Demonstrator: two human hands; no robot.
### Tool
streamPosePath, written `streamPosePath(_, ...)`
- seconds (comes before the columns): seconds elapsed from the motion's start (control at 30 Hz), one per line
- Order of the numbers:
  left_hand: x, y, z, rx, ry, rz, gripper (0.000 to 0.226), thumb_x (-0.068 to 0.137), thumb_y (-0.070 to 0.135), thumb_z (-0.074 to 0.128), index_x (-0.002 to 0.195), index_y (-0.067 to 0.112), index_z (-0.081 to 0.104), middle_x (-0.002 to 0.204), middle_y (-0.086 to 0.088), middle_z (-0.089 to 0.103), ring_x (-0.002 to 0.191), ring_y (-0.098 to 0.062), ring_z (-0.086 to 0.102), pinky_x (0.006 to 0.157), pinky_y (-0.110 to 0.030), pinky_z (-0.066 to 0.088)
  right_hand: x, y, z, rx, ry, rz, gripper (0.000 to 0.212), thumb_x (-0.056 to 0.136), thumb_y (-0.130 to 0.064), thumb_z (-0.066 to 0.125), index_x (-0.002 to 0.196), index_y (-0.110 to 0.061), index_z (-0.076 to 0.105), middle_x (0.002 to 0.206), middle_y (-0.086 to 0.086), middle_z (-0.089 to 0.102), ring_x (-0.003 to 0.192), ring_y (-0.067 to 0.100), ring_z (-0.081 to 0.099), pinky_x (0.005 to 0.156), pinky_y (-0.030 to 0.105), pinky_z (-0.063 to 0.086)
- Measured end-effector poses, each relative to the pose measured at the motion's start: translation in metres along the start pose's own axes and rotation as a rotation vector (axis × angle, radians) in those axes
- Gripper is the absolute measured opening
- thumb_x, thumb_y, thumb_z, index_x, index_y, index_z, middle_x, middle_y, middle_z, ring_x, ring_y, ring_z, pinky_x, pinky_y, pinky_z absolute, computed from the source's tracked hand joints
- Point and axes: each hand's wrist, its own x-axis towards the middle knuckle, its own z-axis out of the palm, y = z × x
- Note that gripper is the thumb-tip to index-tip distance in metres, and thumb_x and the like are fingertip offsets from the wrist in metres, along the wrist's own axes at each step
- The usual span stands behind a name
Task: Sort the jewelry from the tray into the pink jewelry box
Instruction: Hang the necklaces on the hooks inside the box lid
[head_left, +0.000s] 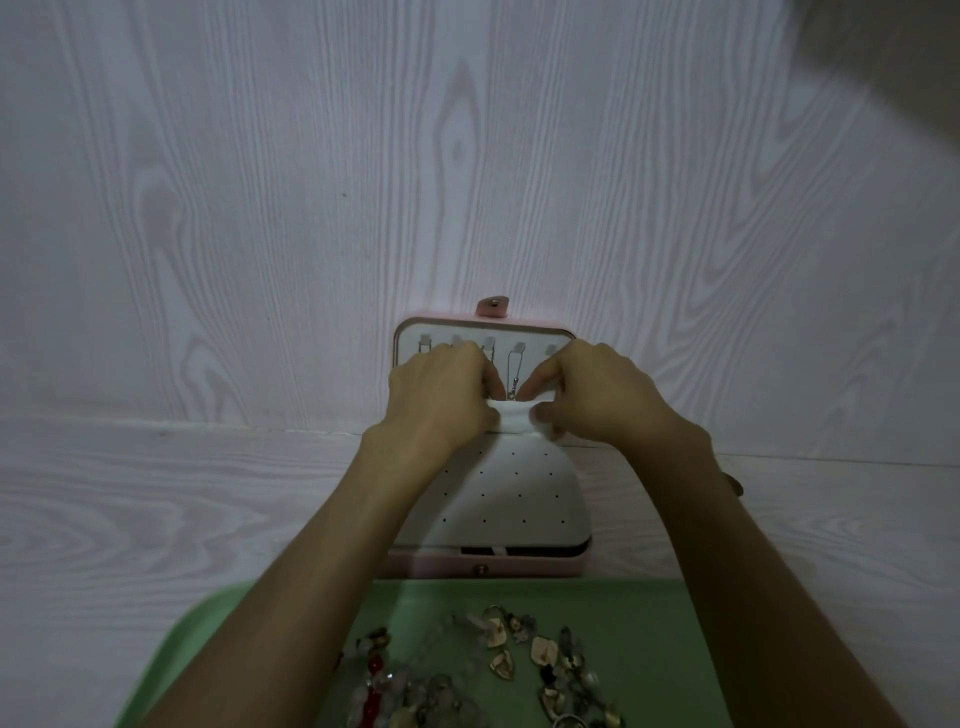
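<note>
Pink jewelry box (441, 566) stands open against the wall, chain (514, 374) hanging from a lid hook; mixed jewelry (493, 670) lies heaped on the green tray (639, 623)

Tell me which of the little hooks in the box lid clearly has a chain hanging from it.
The fourth hook from the left: a chain drops from it in the gap between both hands. The others look bare or are partly hidden.

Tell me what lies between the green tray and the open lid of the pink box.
Head view: the white perforated earring panel, its top edge pinched by left hand and right hand.
</note>
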Motion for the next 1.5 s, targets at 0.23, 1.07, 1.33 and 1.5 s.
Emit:
streamPosePath(0.23, 0.002, -0.007, -0.015, -0.060, 0.034, -0.062, 0.016, 0.084, 0.027, 0.067, 0.099, 0.029, 0.072, 0.106, 0.007, 0.068, 0.095, -0.015, 0.060, 0.073, -0.027, 0.044, -0.004, 0.009, -0.019, 0.104, 0.008, 0.012, 0.017, 0.083, -0.017, 0.067, 0.097, -0.024, 0.072, 0.101, -0.003, 0.070, 0.067, 0.007, 0.058, 0.069, 0.025, 0.049)
streamPosePath(1.07, -0.194, -0.037, -0.050, -0.254, 0.143, -0.100, 0.007, 0.085, 0.043, 0.063, 0.088, 0.043, 0.069, 0.080, 0.028, 0.060, 0.079, 0.012, 0.054, 0.075, -0.027, 0.049, -0.181, -0.014, 0.012, 0.251, -0.097, -0.252, 0.016, 0.079, -0.048, 0.067, 0.087, -0.034, 0.072, 0.084, -0.017, 0.066, 0.084, -0.001, 0.052, 0.069, 0.022, 0.040)
streamPosePath(1.33, -0.199, -0.044, -0.033, -0.188, -0.093, 0.054, 0.036, 0.083, 0.058, 0.057, 0.112, 0.039, 0.064, 0.117, 0.023, 0.060, 0.109, -0.003, 0.047, 0.090, -0.033, 0.043, -0.187, -0.045, 0.034, -0.084, 0.012, -0.274, 0.048, 0.073, -0.072, 0.053, 0.091, -0.029, 0.066, 0.087, -0.013, 0.048, 0.087, 0.007, 0.037, 0.074, 0.026, 0.027)
streamPosePath(1.5, -0.198, -0.042, -0.025, -0.126, -0.034, 0.039, 0.028, 0.081, 0.056, 0.061, 0.099, 0.038, 0.070, 0.107, 0.018, 0.065, 0.096, -0.008, 0.049, 0.085, -0.035, 0.042, -0.188, -0.048, 0.041, -0.059, 0.033, -0.227, 0.033, 0.084, -0.058, 0.054, 0.087, -0.029, 0.069, 0.071, -0.016, 0.038, 0.082, 0.008, 0.036, 0.075, 0.027, 0.025)
